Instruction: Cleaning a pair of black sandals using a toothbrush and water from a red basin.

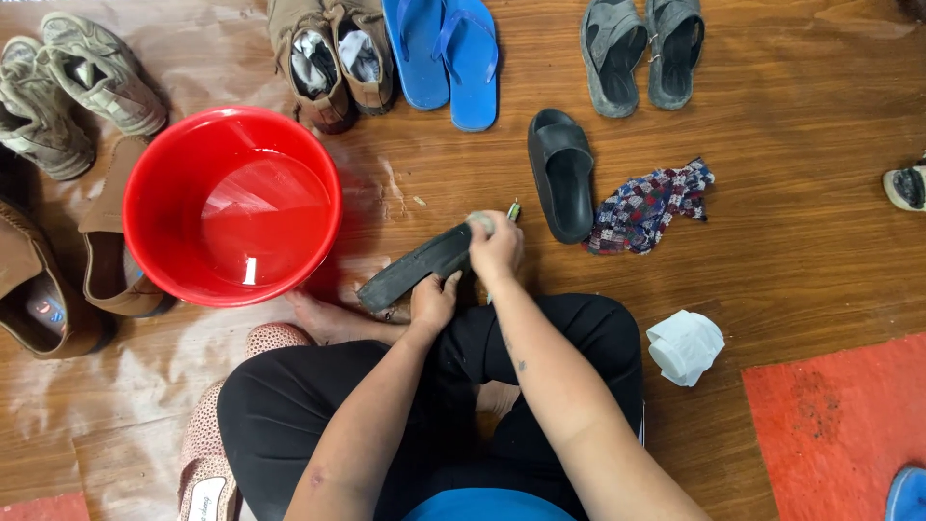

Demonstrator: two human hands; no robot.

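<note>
I sit cross-legged on a wooden floor. My left hand [433, 301] grips a black slide sandal [413, 268] held sole-up in front of my knees. My right hand [496, 248] is closed around a small greenish sponge or scrubber [479, 222] pressed on the sandal's far end. The matching black slide [560, 175] lies on the floor just beyond my right hand. A red basin [174, 164] with water stands to the left of the sandal.
A checked cloth [648, 205] lies beside the black slide; a white crumpled container [684, 345] sits by my right knee. Blue flip-flops [444, 53], grey sandals [641, 53], brown shoes [333, 63], beige sneakers [68, 87] and brown slip-ons [58, 280] ring the floor. A red mat [839, 425] lies right.
</note>
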